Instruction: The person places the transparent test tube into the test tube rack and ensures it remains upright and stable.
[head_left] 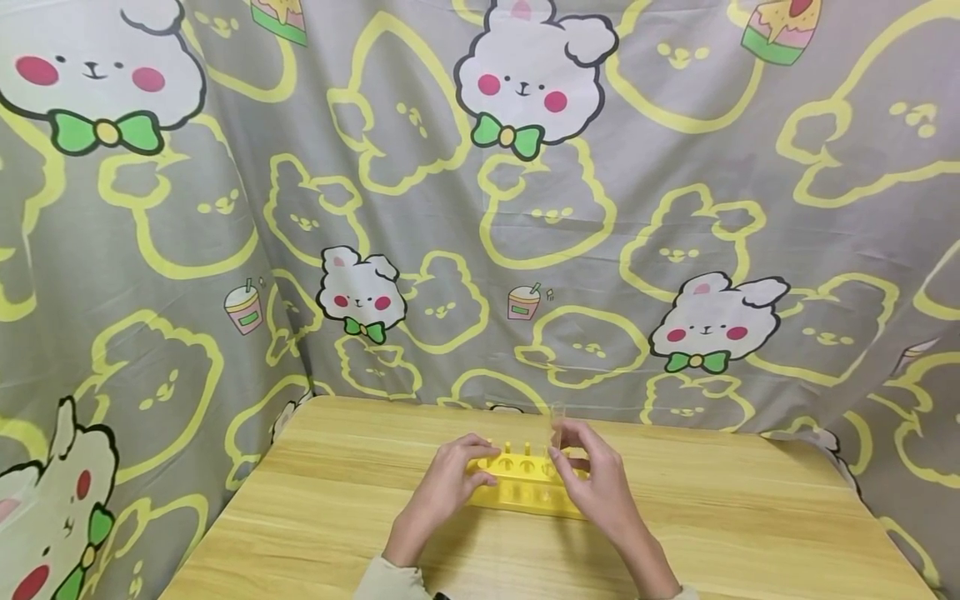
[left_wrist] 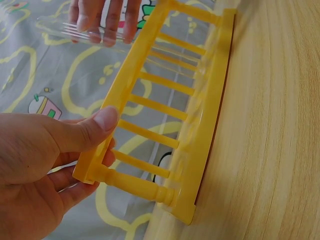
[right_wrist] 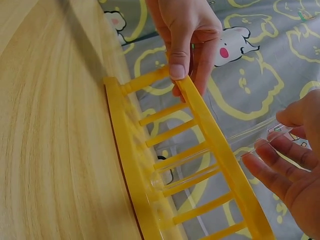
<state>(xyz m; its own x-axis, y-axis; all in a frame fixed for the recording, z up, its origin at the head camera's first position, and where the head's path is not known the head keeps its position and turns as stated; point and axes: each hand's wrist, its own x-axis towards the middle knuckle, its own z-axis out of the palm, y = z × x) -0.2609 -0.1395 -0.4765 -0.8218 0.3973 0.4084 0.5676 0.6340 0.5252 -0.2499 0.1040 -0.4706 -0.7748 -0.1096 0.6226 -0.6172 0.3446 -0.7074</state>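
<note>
A yellow test tube rack (head_left: 517,502) stands upright on the wooden table, with round holes along its top bar and short pegs at the back. My left hand (head_left: 448,477) grips the rack's left end, thumb in front and fingers behind, as the left wrist view shows on the top bar (left_wrist: 131,67). A clear test tube (head_left: 558,417) stands in a hole right of the middle. Its upper part sticks up above the rack, and my right hand (head_left: 602,477) pinches it there. In the right wrist view the tube's rounded bottom (right_wrist: 160,179) is down near the rack's base.
The light wooden table (head_left: 337,475) extends around the rack on every side. Behind and to the left hangs a grey curtain (head_left: 420,225) with rabbit and yellow outline prints, reaching down to the table's back edge.
</note>
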